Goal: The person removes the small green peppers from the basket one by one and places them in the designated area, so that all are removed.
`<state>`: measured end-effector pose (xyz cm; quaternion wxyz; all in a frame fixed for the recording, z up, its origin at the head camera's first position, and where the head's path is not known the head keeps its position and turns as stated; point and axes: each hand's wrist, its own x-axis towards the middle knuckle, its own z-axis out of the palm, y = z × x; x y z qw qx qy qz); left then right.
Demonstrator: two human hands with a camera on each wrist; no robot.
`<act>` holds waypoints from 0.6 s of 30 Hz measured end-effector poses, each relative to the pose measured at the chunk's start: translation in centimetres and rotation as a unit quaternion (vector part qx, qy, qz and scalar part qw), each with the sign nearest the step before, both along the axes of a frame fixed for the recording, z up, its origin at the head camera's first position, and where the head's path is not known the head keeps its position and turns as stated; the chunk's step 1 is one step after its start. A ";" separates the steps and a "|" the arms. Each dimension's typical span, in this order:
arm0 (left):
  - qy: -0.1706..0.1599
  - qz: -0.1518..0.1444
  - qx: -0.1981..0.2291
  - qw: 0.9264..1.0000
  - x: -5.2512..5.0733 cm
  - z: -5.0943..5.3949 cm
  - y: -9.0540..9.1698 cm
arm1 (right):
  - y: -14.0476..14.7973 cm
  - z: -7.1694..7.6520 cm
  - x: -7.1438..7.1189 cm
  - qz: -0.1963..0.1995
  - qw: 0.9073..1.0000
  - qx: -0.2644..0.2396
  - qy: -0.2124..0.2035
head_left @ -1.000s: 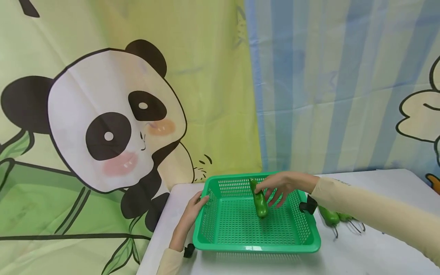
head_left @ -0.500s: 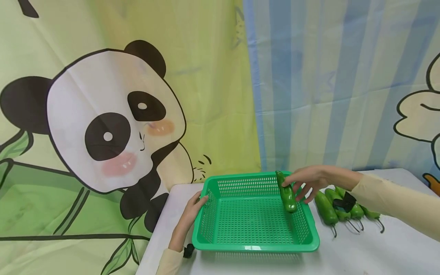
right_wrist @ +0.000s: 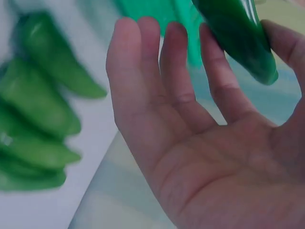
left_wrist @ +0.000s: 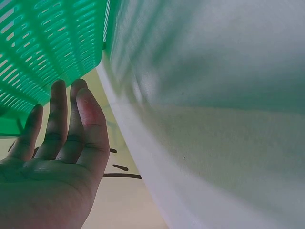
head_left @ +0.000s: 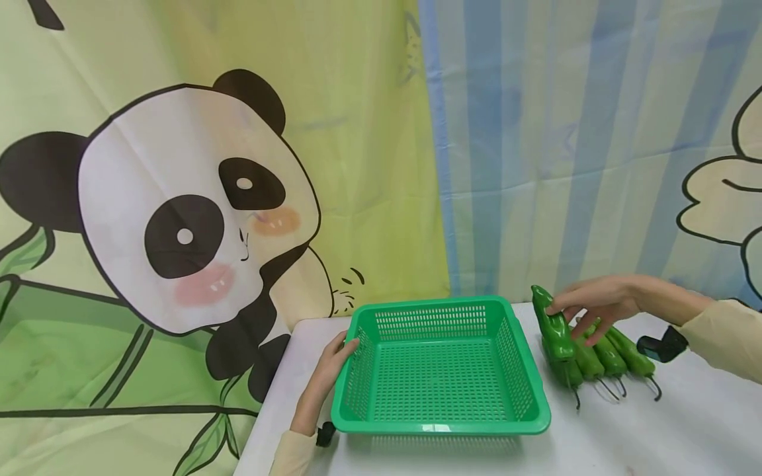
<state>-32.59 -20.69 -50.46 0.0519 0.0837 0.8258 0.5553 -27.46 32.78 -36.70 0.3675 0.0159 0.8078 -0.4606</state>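
My right hand point(head_left: 604, 301) pinches a glossy green chili pepper point(right_wrist: 240, 36) between thumb and index finger; the other fingers stay spread and hold nothing. In the head view this pepper hangs right of the green plastic basket point(head_left: 440, 428), above the leftmost of several green peppers point(head_left: 610, 357) lying side by side on the table. Their stems point toward the front. My left hand point(head_left: 331, 367) grips the basket's left rim, with the thumb over the edge and the fingers along the outer wall. In the left wrist view its fingers point(left_wrist: 93, 112) reach up against the perforated side.
The basket's perforated floor point(head_left: 440, 380) shows bare. It stands on a white-covered table point(head_left: 673, 430). Behind the table hangs a curtain with a panda print point(head_left: 161, 165) and blue stripes point(head_left: 536, 165). Black wrist cameras point(head_left: 663, 344) sit at both cuffs.
My right hand has carried the pepper rightward, out from over the basket to the row of peppers. More of that row shows now. The left hand has kept its place on the rim.
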 end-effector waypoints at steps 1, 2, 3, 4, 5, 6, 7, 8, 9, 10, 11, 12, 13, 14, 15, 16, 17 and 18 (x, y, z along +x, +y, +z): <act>-0.001 0.000 0.001 1.000 0.0 0.0 0.0 | 0.8 -0.2 0.0 -0.004 1.000 0.003 0.000; -0.001 0.000 0.001 1.000 0.0 0.0 0.0 | 1.6 -0.4 0.0 -0.005 1.000 0.003 0.000; 0.001 -0.002 -0.001 1.000 0.0 0.0 0.0 | 2.5 -0.6 0.0 -0.003 1.000 0.002 0.001; 0.003 -0.005 -0.001 1.000 0.0 0.0 0.0 | 3.3 -0.7 0.1 -0.005 1.000 0.003 0.001; 0.002 -0.005 -0.001 1.000 0.1 0.0 0.0 | 4.2 -0.9 0.1 -0.007 1.000 0.005 0.002; 0.002 -0.005 0.000 1.000 0.1 0.0 0.0 | 5.0 -1.1 0.1 -0.010 1.000 0.008 0.003; 0.000 -0.005 0.002 1.000 0.1 0.1 0.0 | 5.8 -1.2 0.1 -0.009 1.000 0.012 0.004; 0.000 -0.005 0.003 1.000 0.1 0.0 0.0 | 6.7 -1.4 0.2 -0.007 1.000 0.016 0.006; -0.001 -0.005 0.005 1.000 0.1 0.0 0.0 | 7.5 -1.5 0.2 -0.009 1.000 0.023 0.007; -0.003 -0.003 0.010 1.000 0.1 0.1 -0.1 | 8.2 -1.7 0.3 -0.011 0.999 0.030 0.007; -0.009 -0.002 0.013 1.000 0.2 0.2 -0.1 | 9.0 -1.8 0.4 -0.011 0.999 0.036 0.008; -0.012 -0.005 0.016 1.000 0.4 0.7 0.0 | 9.6 -1.9 0.4 -0.011 0.999 0.045 0.009; -0.011 -0.005 0.015 1.000 0.3 0.7 0.0 | 10.3 -2.1 0.4 -0.012 0.998 0.055 0.010; -0.010 -0.005 0.015 1.000 0.4 0.7 0.0 | 11.0 -2.3 0.4 -0.016 0.998 0.068 0.011; -0.009 -0.006 0.014 1.000 0.4 0.7 0.0 | 11.6 -2.4 0.4 -0.019 0.997 0.079 0.011; -0.010 -0.006 0.013 1.000 0.3 0.7 0.0 | 12.1 -2.5 0.4 -0.019 0.996 0.091 0.012; -0.010 -0.005 0.011 1.000 0.3 0.7 0.1 | 12.6 -2.6 0.4 -0.021 0.994 0.104 0.012; -0.007 -0.004 0.010 1.000 0.3 0.5 0.1 | 13.1 -2.7 0.4 -0.021 0.993 0.119 0.013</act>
